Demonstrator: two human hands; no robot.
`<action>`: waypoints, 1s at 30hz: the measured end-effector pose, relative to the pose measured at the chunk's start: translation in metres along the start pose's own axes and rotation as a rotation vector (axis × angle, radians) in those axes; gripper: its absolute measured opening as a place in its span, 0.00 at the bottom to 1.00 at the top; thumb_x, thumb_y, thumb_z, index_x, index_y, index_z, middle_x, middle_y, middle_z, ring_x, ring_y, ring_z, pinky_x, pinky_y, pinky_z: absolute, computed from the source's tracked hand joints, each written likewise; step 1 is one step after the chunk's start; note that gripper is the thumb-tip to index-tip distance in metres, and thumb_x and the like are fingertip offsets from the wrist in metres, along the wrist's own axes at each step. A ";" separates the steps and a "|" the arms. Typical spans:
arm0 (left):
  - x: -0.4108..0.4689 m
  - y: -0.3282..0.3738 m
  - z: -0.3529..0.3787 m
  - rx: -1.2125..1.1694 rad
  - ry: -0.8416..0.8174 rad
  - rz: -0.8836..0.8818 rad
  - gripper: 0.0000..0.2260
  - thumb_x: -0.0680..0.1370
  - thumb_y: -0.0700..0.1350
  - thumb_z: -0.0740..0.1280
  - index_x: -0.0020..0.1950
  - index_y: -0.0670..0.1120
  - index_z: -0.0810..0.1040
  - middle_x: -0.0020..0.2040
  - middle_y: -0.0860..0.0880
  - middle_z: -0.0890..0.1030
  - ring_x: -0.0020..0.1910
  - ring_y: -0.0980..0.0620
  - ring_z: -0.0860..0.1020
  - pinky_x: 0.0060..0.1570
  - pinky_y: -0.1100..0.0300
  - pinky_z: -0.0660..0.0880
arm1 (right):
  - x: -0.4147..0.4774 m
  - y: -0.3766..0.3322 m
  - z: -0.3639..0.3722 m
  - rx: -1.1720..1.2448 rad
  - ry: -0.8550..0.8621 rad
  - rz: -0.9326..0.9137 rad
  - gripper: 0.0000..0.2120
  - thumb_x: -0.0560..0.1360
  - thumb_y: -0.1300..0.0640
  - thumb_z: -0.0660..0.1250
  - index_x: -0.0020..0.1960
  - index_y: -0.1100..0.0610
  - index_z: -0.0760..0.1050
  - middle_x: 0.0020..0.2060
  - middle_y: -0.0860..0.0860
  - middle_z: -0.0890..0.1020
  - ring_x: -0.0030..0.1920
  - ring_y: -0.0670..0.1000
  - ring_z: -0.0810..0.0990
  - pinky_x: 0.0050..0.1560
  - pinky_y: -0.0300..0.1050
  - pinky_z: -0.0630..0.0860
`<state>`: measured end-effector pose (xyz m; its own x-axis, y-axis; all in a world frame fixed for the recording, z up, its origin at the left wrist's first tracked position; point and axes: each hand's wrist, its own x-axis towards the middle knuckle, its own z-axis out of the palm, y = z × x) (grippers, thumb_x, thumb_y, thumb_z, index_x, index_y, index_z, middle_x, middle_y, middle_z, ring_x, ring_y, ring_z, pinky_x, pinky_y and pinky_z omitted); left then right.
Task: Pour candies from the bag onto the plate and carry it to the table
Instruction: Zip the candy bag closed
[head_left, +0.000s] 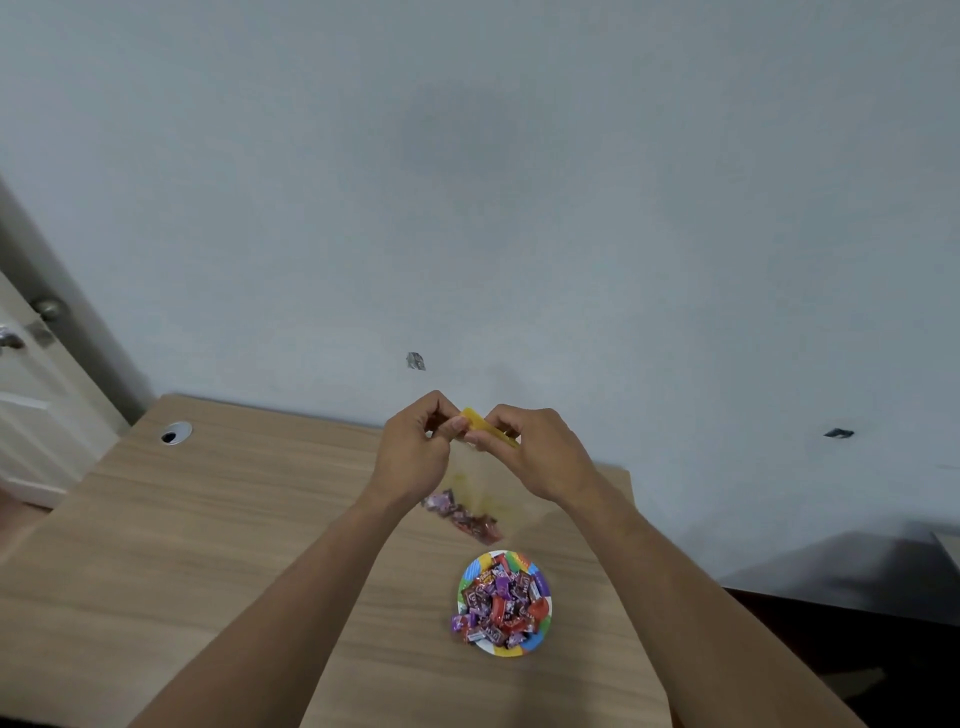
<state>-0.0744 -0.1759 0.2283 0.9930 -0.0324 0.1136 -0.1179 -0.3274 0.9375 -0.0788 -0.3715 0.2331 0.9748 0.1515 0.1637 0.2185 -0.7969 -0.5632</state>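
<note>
Head view: left hand (415, 449) and right hand (535, 452) both pinch the yellow top strip of a clear bag (475, 499) held up above the wooden desk (182, 545). A few candies (462, 517) sit in the bag's bottom. Colourful plate (540, 579) on the desk below, near the bag, piled with wrapped candies.

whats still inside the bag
A small clump of wrapped candies sits at the bottom of the clear bag. Both hands pinch its yellow top strip, hiding the opening, so whether it is sealed cannot be seen.
</note>
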 end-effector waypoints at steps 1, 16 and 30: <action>0.001 0.001 -0.001 0.004 0.012 0.004 0.09 0.82 0.42 0.72 0.42 0.48 0.82 0.40 0.50 0.88 0.43 0.54 0.84 0.43 0.66 0.75 | 0.001 0.001 0.000 -0.011 0.011 -0.009 0.24 0.77 0.25 0.63 0.50 0.45 0.82 0.40 0.49 0.87 0.30 0.47 0.74 0.34 0.49 0.73; 0.019 0.001 -0.026 -0.075 0.206 0.038 0.09 0.83 0.37 0.69 0.43 0.43 0.80 0.38 0.45 0.86 0.37 0.57 0.84 0.40 0.75 0.76 | 0.001 0.006 -0.005 -0.033 0.008 -0.025 0.18 0.81 0.32 0.66 0.51 0.46 0.83 0.41 0.45 0.87 0.38 0.47 0.80 0.42 0.53 0.81; 0.031 -0.041 -0.055 -0.167 0.301 -0.047 0.09 0.84 0.39 0.69 0.43 0.43 0.79 0.39 0.41 0.85 0.37 0.57 0.82 0.45 0.65 0.78 | -0.011 0.031 0.008 -0.083 -0.008 -0.051 0.19 0.81 0.31 0.65 0.47 0.46 0.81 0.39 0.45 0.85 0.39 0.47 0.81 0.41 0.52 0.81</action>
<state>-0.0390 -0.1112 0.2120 0.9539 0.2670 0.1374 -0.0960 -0.1623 0.9821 -0.0825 -0.3931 0.2069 0.9628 0.1976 0.1845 0.2641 -0.8336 -0.4851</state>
